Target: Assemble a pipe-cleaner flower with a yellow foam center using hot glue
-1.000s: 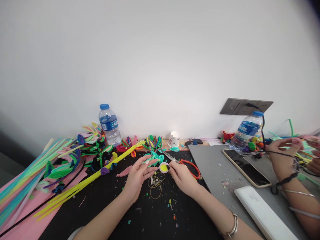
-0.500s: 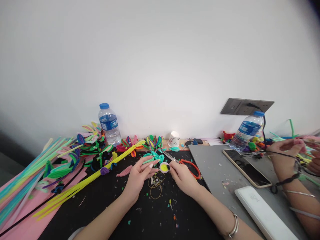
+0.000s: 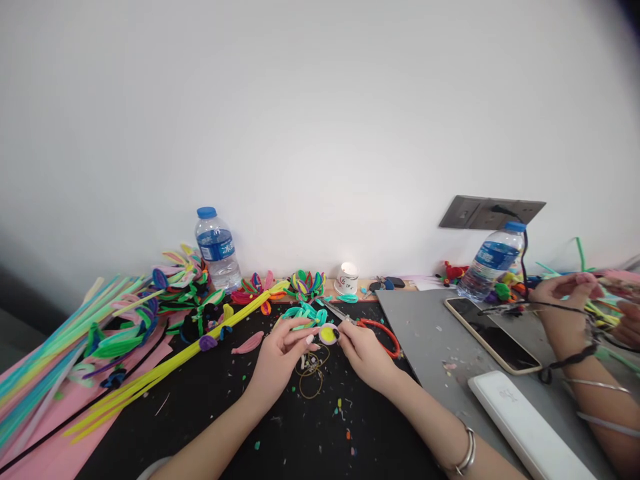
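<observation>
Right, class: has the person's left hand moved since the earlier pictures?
Yes. The left hand has closed rightward, judged against the orange-handled scissors; its fingertips now meet the small round yellow disc in the right hand.

Both hands meet at a small yellow-centred disc (image 3: 328, 334): the left hand (image 3: 280, 358) fingers its near-left edge, the right hand (image 3: 364, 355) pinches its right (orange-handled scissors (image 3: 370, 327) lie just behind it).

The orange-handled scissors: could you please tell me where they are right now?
In the head view, the orange-handled scissors lie on the black mat just behind the right hand, beside the grey board.
</observation>
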A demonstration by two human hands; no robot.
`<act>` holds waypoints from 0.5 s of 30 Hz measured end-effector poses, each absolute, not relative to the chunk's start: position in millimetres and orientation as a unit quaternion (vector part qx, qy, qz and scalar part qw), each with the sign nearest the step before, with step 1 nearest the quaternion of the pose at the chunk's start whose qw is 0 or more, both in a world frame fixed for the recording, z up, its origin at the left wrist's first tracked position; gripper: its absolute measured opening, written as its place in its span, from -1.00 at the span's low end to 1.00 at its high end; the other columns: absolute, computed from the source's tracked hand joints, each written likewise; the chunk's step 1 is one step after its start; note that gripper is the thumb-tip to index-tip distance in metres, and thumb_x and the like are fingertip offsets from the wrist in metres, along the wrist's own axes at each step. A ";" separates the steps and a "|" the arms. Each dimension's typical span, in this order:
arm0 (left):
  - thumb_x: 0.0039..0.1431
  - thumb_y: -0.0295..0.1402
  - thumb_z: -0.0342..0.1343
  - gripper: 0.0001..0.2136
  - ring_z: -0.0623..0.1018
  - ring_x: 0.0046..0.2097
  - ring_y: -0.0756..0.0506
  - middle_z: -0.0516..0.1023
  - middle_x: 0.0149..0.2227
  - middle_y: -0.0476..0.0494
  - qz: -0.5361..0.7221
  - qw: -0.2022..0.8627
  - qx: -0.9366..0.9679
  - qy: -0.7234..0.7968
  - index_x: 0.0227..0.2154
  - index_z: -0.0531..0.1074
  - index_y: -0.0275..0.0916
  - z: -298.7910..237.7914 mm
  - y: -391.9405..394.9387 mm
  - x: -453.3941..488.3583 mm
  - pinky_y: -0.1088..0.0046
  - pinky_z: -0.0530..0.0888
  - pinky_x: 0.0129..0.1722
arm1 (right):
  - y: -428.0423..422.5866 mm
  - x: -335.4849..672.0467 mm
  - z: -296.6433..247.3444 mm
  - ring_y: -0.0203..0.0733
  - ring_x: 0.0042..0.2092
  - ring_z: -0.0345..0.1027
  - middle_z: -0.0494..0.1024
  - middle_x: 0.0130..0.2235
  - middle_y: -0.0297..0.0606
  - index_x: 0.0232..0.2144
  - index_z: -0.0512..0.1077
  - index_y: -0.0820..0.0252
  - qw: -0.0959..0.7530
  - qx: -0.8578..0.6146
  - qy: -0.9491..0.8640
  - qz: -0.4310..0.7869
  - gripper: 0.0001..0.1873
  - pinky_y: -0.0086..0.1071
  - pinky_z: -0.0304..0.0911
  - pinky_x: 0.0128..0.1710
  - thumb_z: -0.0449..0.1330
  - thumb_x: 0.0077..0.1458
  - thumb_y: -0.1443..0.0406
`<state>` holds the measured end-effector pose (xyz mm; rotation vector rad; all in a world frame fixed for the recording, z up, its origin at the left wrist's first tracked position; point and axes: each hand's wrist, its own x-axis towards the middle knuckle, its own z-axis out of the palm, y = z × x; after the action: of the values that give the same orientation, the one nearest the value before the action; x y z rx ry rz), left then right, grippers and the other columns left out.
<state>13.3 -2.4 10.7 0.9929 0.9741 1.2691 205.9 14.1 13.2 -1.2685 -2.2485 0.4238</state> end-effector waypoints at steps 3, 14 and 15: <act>-0.05 -0.29 0.30 -0.71 0.66 -0.27 -0.23 0.66 -0.20 -0.27 0.535 0.587 0.435 0.424 -0.24 0.46 -0.25 8.7 -2.5 12.0 0.20 0.53 -0.15 | 13.3 204.9 14.1 -0.27 -0.47 0.24 0.36 -0.48 -0.36 -0.44 0.24 0.15 0.258 -0.466 -0.831 0.162 -0.78 -0.45 0.09 -0.45 -0.06 0.26 0.35; -0.09 -0.25 0.32 -0.71 0.65 -0.36 -0.19 0.67 -0.36 -0.21 0.527 0.577 0.439 0.444 -0.29 0.50 -0.24 9.0 -3.1 11.7 0.28 0.51 -0.21 | 15.6 206.7 10.6 -0.27 -0.46 0.25 0.37 -0.47 -0.36 -0.43 0.24 0.15 0.257 -0.466 -0.831 0.159 -0.79 -0.45 0.09 -0.44 -0.06 0.26 0.35; -0.09 -0.25 0.33 -0.71 0.64 -0.38 -0.19 0.67 -0.39 -0.19 0.526 0.574 0.443 0.445 -0.29 0.50 -0.24 8.9 -3.1 11.8 0.29 0.51 -0.23 | 15.7 207.0 10.7 -0.27 -0.46 0.25 0.37 -0.47 -0.36 -0.43 0.24 0.15 0.257 -0.467 -0.831 0.159 -0.80 -0.45 0.09 -0.44 -0.06 0.26 0.35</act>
<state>11.8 -3.1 8.9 1.0377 1.0431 1.2332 207.0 15.7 10.7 -1.2671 -2.2545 0.4324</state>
